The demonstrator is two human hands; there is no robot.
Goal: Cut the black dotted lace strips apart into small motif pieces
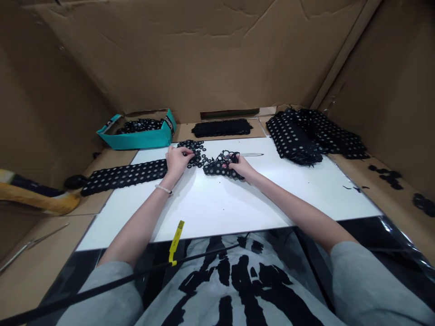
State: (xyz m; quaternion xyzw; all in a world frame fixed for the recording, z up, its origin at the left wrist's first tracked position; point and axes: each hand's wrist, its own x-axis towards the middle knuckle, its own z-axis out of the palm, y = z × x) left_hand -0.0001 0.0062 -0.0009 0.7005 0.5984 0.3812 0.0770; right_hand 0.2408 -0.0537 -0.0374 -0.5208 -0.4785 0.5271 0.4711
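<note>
My left hand (178, 162) reaches into a pile of small black ring-like discs (196, 159), thumb and fingertips pinched together. Whatever sits between those fingertips is too small to tell. My right hand (242, 167) grips a small piece of black dotted fabric (217, 169), which has open holes along its upper part. Beside my left wrist lies a long black strip with pale dots (125, 175). Behind my right fingers a slim pale pen-like tool (253, 155) rests on the white board (217, 208).
A teal box (139, 140) holding dotted pieces stands at the back left. Farther back is a black stack (222, 128); dotted bundles (295, 138) lie at right. Scissors (32, 242) and a yellow-and-dark object (37, 192) are at left. Cardboard walls (204, 54) surround the board.
</note>
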